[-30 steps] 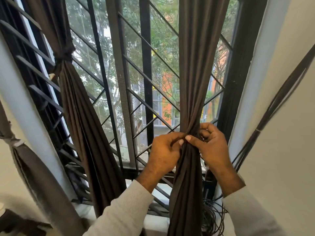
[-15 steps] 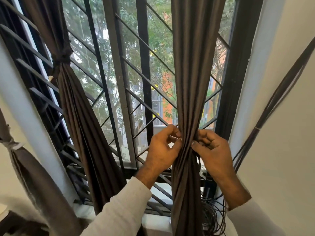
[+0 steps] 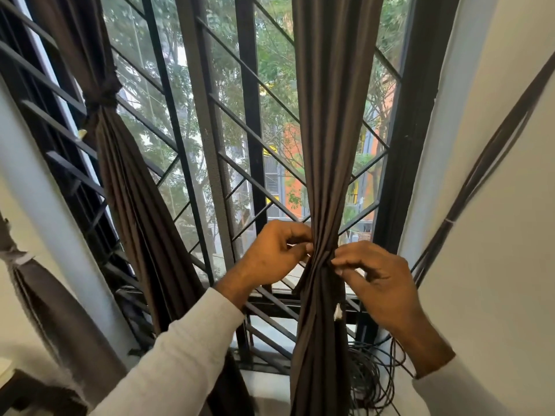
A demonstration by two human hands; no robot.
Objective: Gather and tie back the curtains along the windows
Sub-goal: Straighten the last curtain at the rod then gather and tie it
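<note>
A dark brown curtain (image 3: 327, 121) hangs gathered into a narrow bundle in front of the right window pane. My left hand (image 3: 273, 255) pinches the bundle from its left side at waist height. My right hand (image 3: 375, 280) pinches it from the right, fingertips at a dark band wrapped round the fabric. A second brown curtain (image 3: 132, 187) hangs at the left, tied with a knot (image 3: 103, 91) high up. A third tied curtain (image 3: 48, 301) shows at the far left edge.
A black metal window grille (image 3: 240, 181) with diagonal bars stands behind the curtains. Dark cables (image 3: 492, 151) run down the white right wall to a coil of wire (image 3: 372, 382) on the sill. A white pillar (image 3: 51, 205) separates the windows.
Both hands slid from the front of the bundle, where they met, out to its two sides, and now pinch it there. The view has shifted slightly left.
</note>
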